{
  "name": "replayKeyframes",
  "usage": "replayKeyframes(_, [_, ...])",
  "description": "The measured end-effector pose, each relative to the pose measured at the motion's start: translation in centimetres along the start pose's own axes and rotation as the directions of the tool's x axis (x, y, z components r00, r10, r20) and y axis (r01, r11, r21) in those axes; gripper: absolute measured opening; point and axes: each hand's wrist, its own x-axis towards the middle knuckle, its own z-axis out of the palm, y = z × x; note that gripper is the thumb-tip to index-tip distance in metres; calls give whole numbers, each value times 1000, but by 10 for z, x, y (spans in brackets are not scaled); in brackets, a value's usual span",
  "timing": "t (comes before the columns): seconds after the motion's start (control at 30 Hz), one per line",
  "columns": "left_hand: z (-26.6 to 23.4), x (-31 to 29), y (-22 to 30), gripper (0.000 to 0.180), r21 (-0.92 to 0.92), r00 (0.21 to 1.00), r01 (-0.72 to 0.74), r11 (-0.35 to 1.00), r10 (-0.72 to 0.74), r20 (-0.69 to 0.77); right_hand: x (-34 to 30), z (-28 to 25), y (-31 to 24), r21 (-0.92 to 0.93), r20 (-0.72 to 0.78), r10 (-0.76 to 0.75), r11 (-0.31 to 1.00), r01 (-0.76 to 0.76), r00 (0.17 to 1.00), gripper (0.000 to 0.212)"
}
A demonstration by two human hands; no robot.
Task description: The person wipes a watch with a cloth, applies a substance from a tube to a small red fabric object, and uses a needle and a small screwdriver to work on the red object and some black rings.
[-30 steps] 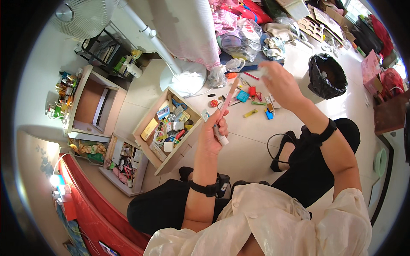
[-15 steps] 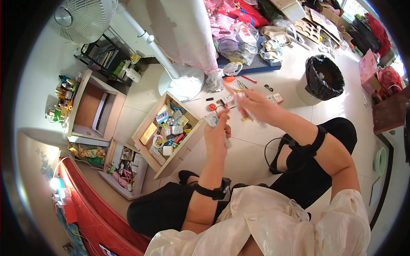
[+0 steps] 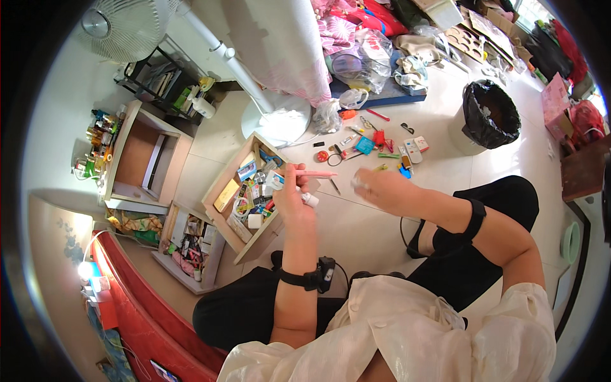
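Note:
My left hand (image 3: 291, 198) is closed beside the drawer's right edge. It grips a slim pink pen-like stick (image 3: 318, 174) that points right, along with a small white bottle or tube (image 3: 310, 200). My right hand (image 3: 387, 191) is to the right of it, apart from the stick, with its fingers curled together. Something whitish shows at its fingertips, blurred and too small to name. The wooden drawer (image 3: 258, 245), left of my left hand, holds small boxes, tubes and bottles. Beyond my hands, small things lie on the floor, among them a blue packet (image 3: 365, 146) and a red round item (image 3: 322, 156).
A bin with a black liner (image 3: 474, 121) stands at right. The fan's white base (image 3: 254, 130) is behind the drawer. Farther left are an open wooden cabinet (image 3: 121, 184) and a second filled drawer (image 3: 210, 274). Bags and clothes pile up at the back.
My left hand has moved left toward the drawer, and the pink stick now sticks out of it. My right hand has lowered, uncovering the small things on the floor.

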Motion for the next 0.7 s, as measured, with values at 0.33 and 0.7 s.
replayKeyframes(0.33, [25,-38,-9,13,20,961,52,998,-56,272,6,-10,-28,154,-48,39,988,-31,998,22])
replayKeyframes(0.7, [7,-15,6,19,-48,993,20,999,-14,120,14,-28,-16,419,-246,236,900,-116,940,25])
